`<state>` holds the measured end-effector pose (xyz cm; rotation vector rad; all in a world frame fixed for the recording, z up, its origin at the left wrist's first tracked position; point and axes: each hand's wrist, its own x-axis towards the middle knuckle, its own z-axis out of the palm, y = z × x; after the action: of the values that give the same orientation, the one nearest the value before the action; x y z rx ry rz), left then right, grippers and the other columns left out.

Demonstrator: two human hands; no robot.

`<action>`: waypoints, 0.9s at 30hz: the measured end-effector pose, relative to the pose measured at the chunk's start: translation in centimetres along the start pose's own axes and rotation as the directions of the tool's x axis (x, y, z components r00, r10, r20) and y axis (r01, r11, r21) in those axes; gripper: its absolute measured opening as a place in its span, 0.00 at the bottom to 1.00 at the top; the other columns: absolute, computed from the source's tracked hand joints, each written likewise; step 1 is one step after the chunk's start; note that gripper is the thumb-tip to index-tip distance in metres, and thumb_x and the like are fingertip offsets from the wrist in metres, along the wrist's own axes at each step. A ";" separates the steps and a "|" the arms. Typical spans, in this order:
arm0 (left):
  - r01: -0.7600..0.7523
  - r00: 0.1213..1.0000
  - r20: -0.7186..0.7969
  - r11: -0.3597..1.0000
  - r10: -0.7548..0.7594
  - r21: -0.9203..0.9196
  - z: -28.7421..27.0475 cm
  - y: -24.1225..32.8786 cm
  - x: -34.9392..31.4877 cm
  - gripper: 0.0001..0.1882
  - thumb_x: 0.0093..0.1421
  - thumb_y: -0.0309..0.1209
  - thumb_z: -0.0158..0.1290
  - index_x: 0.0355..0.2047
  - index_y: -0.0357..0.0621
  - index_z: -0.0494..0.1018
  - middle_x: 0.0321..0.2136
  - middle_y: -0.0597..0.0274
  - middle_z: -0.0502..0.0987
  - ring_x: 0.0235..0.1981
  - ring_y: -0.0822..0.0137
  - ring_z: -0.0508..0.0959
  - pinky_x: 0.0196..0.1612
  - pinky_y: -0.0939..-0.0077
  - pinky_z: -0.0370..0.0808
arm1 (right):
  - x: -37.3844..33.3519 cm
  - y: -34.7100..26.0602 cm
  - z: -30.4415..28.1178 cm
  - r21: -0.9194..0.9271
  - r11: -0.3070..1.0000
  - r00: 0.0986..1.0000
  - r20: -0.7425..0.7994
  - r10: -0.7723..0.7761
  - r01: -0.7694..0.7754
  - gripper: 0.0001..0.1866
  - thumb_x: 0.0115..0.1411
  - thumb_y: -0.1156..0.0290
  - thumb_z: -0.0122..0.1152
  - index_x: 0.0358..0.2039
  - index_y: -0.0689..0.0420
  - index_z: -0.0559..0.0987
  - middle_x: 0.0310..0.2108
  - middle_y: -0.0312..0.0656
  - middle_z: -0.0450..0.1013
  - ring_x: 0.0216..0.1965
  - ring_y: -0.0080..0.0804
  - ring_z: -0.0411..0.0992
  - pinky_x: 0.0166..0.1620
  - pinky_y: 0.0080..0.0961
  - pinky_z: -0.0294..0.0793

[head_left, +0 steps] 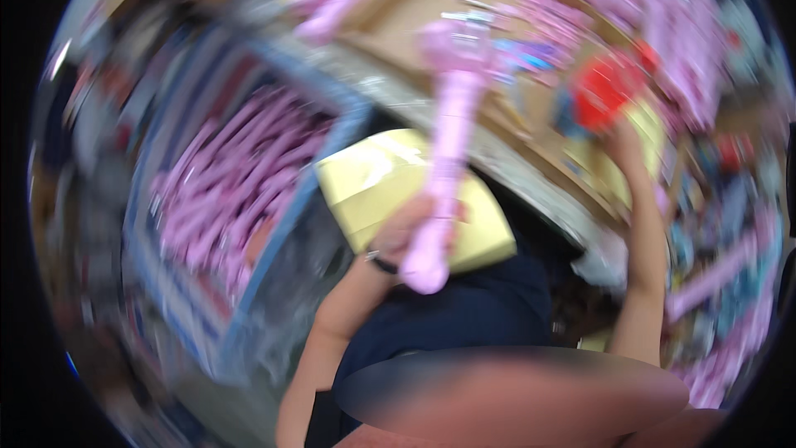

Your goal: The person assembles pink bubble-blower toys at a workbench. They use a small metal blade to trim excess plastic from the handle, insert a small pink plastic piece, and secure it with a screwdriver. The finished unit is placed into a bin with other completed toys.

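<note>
While my left hand [414, 228] wraps its fingers around a pink toy wand [448, 158], my right hand [626, 137] reaches a cluttered cardboard table [431, 12], fingers blurred, grip unclear.

The long pink plastic toy wand [448, 158] stands almost straight up in the middle of the picture. It has a thick round end at the bottom, a straight smooth handle, and a wider fancy top with some shiny bits. The picture is blurry, so the small parts on the top are hard to make out. The left hand [414, 232] is wrapped around the low part of the handle, just above the round end. The red plastic piece [605, 91] is up on the right, small and bright, with a rounded shape. The right hand [626, 145] reaches up and touches it from below.
</note>
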<state>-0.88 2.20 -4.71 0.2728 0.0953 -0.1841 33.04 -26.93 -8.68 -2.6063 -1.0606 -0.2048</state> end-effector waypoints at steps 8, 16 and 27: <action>-0.071 0.994 -0.076 0.990 0.080 0.119 1.2 -1.1 -1.0 0.30 0.54 0.30 0.56 0.54 0.44 0.55 0.31 0.58 0.73 0.19 0.70 0.75 0.20 0.76 0.75 | -3.6 -1.1 -4.7 0.222 0.964 0.943 -0.264 0.204 -0.146 0.12 0.58 0.67 0.50 0.40 0.60 0.73 0.23 0.45 0.69 0.23 0.38 0.66 0.27 0.32 0.65; -0.110 0.970 -0.183 0.958 0.162 0.264 1.5 -0.8 0.6 0.24 0.58 0.39 0.54 0.51 0.48 0.58 0.30 0.59 0.73 0.18 0.70 0.76 0.19 0.76 0.77 | -10.4 -20.1 -8.4 0.656 0.662 0.880 0.475 0.011 -0.362 0.18 0.64 0.70 0.44 0.53 0.60 0.69 0.38 0.41 0.69 0.33 0.32 0.70 0.36 0.24 0.70; -0.055 0.947 -0.301 0.979 0.114 0.197 2.2 0.0 0.2 0.20 0.66 0.48 0.40 0.47 0.47 0.58 0.29 0.58 0.73 0.19 0.69 0.76 0.22 0.76 0.77 | -8.8 -23.0 -9.7 0.639 0.687 0.808 0.575 -0.128 -0.346 0.10 0.61 0.70 0.52 0.33 0.63 0.77 0.27 0.39 0.75 0.29 0.22 0.70 0.35 0.18 0.68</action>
<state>-0.57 1.51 -2.61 0.4917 0.3807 -0.0627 10.58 -20.52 3.71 -1.9692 -0.8674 0.9409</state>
